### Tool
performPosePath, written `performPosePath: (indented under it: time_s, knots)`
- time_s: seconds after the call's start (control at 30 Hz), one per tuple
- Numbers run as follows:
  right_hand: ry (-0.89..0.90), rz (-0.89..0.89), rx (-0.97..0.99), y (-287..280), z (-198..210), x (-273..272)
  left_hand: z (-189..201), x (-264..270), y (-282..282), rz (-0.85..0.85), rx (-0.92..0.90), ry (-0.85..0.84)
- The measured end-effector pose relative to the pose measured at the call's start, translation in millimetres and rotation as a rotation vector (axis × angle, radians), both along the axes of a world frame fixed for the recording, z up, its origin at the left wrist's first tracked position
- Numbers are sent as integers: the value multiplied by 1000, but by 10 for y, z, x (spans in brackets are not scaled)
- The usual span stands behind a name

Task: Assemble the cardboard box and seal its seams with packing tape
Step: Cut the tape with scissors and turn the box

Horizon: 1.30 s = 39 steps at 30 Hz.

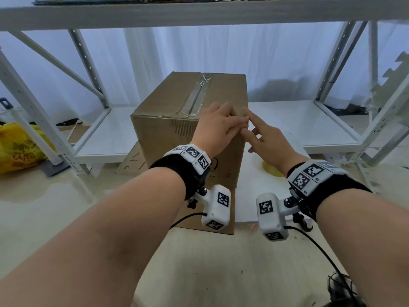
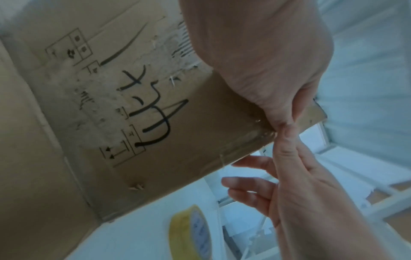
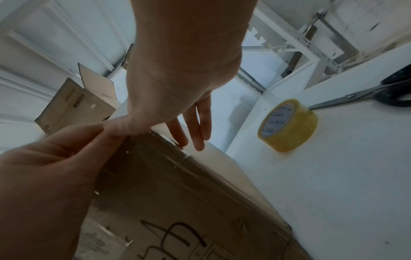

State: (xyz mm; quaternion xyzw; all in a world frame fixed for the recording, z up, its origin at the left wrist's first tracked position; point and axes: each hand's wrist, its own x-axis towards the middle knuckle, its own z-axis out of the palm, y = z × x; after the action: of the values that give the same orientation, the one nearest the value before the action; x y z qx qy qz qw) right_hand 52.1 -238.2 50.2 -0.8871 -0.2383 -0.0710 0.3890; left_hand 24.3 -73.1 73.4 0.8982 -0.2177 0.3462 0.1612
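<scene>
While the white shelving rack (image 1: pixel 93 89) fills the bkgd, the cardboard box (image 1: pixel 168 129) stands closed on the floor w/ clear packing tape (image 1: pixel 197 96) along its top seam. Left hand (image 1: pixel 218 127) and right hand (image 1: pixel 265 142) meet at the box's top right corner, fingers mostly straight; what they pinch there, can't tell. Yellow tape roll (image 3: pixel 288 124) sits on a white board (image 3: pixel 344 176) near scissors (image 3: pixel 364 95).

1. Cardboard box (image 2: pixel 138 98), side face: handwritten black marker strokes, not legible; printed handling-symbol squares w/ arrows beside them.
2. Yellow tape roll (image 3: pixel 288 124): blue print on inner core label, too blurred to read.
3. Yellow bag (image 1: pixel 20 147): dark print, unreadable.
</scene>
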Motion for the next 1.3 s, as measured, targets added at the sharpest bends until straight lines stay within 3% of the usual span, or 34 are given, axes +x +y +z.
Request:
performPosePath:
  time_s: [0.13, 0.3, 0.37, 0.47, 0.63, 0.8, 0.93, 1.1, 1.3]
  knots:
    - [-127, -36, 100, 88, 100, -2, 141, -63, 113, -47, -221, 187]
    - [-250, -131, -103, 219, 107, -48, 159, -154, 365, 19, -23, 245]
    - [-211, -142, -136, 233, 80, -90, 145, -176, 440, 125, 31, 250]
    - [-88, -117, -163, 258, 29, -158, 164, -176, 665, 421, 66, 349]
    - [27, -88, -92, 331, -24, -244, 137, -174, 1144, 709, -105, 503]
    - [190, -99, 38, 465, 84, -277, 112, -237, 1388, 676, -394, 511]
    - [487, -240, 317, 663, 162, -284, 102, -424, 1351, 767, -404, 431]
    - [556, -343, 286, 835, 272, -320, 134, -731, 1349, 868, -478, 317]
    - [623, -341, 311, 978, 385, -399, 229, -1068, 1346, 853, -498, 388]
